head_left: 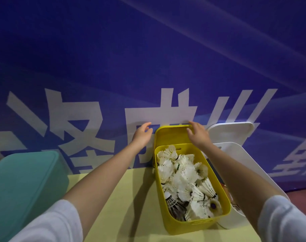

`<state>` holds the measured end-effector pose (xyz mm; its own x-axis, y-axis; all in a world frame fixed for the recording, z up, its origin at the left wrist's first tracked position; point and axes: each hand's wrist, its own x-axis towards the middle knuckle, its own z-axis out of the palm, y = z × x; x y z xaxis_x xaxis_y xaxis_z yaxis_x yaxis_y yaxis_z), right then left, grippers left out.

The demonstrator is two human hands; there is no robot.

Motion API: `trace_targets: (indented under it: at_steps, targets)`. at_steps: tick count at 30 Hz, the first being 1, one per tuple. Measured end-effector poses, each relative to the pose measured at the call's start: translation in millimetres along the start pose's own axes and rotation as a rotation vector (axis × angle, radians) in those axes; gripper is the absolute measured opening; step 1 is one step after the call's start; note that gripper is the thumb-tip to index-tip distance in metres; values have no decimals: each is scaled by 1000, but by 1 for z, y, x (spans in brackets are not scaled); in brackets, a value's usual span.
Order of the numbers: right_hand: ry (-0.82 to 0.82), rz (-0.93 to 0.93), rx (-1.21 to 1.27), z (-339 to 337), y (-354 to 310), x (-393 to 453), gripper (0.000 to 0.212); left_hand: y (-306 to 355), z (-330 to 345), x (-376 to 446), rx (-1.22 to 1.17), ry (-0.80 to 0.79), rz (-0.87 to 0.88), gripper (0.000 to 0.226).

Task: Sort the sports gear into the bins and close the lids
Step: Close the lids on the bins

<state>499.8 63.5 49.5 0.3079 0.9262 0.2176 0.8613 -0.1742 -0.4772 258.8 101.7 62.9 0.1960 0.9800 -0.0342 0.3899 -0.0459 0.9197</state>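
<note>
While the yellow lid (171,135) stands upright against the blue wall (148,49) behind its shuttlecock-filled yellow bin (194,219), my right fingers (192,126) curl over its top edge. My left hand (141,135) hovers beside its left edge, fingers loosely curled, holding nothing. Beyond my right fingers stands a white bin (245,158); far left on the desk (127,198), a teal bin (24,180).

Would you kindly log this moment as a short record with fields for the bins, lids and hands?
yellow bin: open, full of shuttlecocks
yellow lid: upright behind the bin, against the blue wall
left hand: fingers loosely curled, beside the lid's left edge, contact unclear
right hand: fingers on the lid's top edge
white bin: right of yellow bin, its white lid propped behind it
teal bin: left, lid on
</note>
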Motion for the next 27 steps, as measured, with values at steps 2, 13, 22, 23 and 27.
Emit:
trace_targets:
  at_steps: [2,13,22,23,27]
  targets:
    - [4,-24,-29,7,3,4,44,-4,5,7,6,-35,30,41]
    - [-4,-137,-160,8,21,36,36,-32,39,39,-14,-109,100,34]
    - [-70,-255,-53,0,13,35,34,-8,42,24,-81,54,-50,35]
    - [-35,-304,-37,-6,10,37,34,-2,38,22,-130,80,-59,34]
    - [182,-426,79,-52,-14,38,33,28,19,6,-269,180,-66,27]
